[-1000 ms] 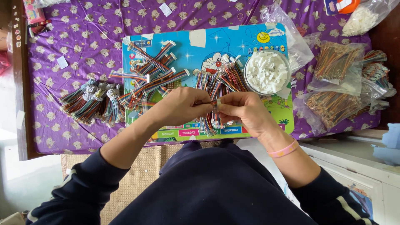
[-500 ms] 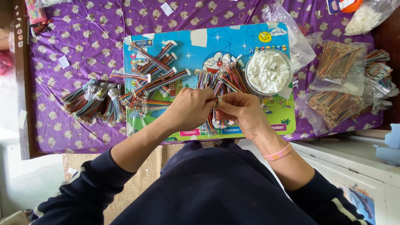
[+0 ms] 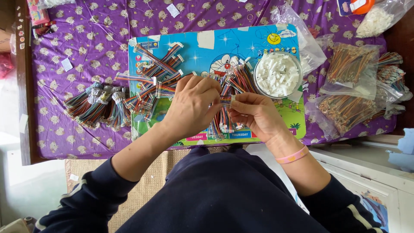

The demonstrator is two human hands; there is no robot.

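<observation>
My left hand point(image 3: 192, 105) and my right hand point(image 3: 254, 114) meet over a blue cartoon mat point(image 3: 207, 47), both pinching one multicoloured ribbon cable point(image 3: 225, 100) with a small white connector at its end. Loose cables of the same kind point(image 3: 235, 80) lie under my hands. A round bowl of white plastic connectors point(image 3: 278, 74) stands just beyond my right hand. A pink band circles my right wrist.
Finished cables lie fanned on the mat's left part point(image 3: 157, 73), and bundled ones point(image 3: 97, 105) rest on the purple patterned cloth point(image 3: 86, 39). Clear bags of cables point(image 3: 358, 82) sit at the right. A bag of white parts point(image 3: 375, 19) lies at the top right.
My hands have stayed together on the cable, shifting slightly while working the connector end. Nothing else has moved.
</observation>
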